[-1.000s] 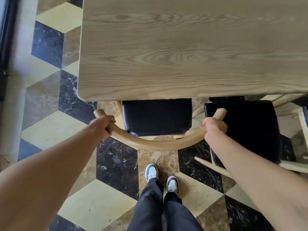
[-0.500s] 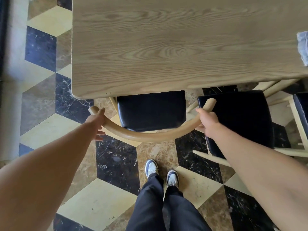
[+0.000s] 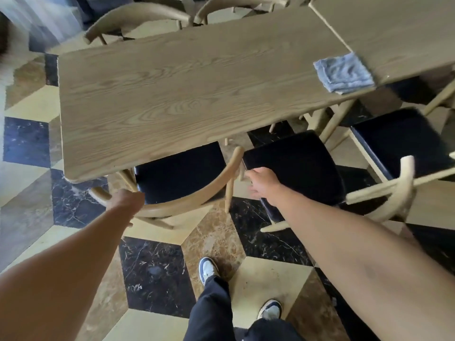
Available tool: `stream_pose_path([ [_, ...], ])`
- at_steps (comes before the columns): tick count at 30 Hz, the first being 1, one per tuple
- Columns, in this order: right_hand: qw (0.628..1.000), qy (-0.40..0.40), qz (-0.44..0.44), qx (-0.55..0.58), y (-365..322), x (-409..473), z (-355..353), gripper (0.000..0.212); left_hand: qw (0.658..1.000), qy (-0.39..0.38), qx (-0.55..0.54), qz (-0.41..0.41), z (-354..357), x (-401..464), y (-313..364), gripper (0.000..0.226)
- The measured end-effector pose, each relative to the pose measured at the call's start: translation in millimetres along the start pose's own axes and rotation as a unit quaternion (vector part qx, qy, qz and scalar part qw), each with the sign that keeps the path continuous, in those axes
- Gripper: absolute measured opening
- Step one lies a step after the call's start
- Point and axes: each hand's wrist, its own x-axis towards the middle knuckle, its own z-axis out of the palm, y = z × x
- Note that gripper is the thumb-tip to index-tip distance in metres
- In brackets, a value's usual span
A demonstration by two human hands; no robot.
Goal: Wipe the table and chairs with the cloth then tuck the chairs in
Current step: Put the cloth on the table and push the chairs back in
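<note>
Now we see the table (image 3: 187, 94) filling the middle of the view, with the cloth (image 3: 344, 72) lying folded on its far right corner, well apart from both hands. Under the near edge stands the chair (image 3: 179, 175), its dark seat partly beneath the top and its curved back rail toward us. A second chair (image 3: 295, 166) stands just beside it on the right, less far in, we think.

We judge that the tucking step is in hand, because the cloth is put down and both arms reach to the chairs. Our left hand (image 3: 126, 200) lies on the rail of the first chair; if the fingers are closed around it, we cannot tell, since the picture is blurred. Our right hand (image 3: 264, 184) is spread with fingers apart, over the near left corner of the second seat, holding nothing. Next, this second chair likely needs a firm hold on its rail and a straight push under the table.
</note>
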Motion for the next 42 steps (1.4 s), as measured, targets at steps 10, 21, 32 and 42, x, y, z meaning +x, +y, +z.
stream_pose_path([
  [10, 0.994, 0.051, 0.000, 0.099, 95.4, -55.4, -179.7, 0.034, 0.993, -0.095, -0.022, 0.068, 119.1, -171.2, 104.2, 0.030],
  [21, 0.978, 0.189, 0.068, 0.053, 178.6, -45.2, -319.7, 0.037, 0.968, -0.132, 0.110, 0.184, 265.3, -247.5, 178.2, 0.025],
  [32, 0.964, 0.193, 0.053, -0.174, 146.1, 51.2, -417.3, 0.040, 0.973, -0.163, 0.085, 0.138, 338.9, -187.2, 297.9, 0.034],
  [42, 0.927, 0.191, 0.030, -0.321, 162.0, 105.7, -452.9, 0.039, 0.959, -0.073, 0.187, 0.199, 371.2, -182.0, 317.4, 0.018],
])
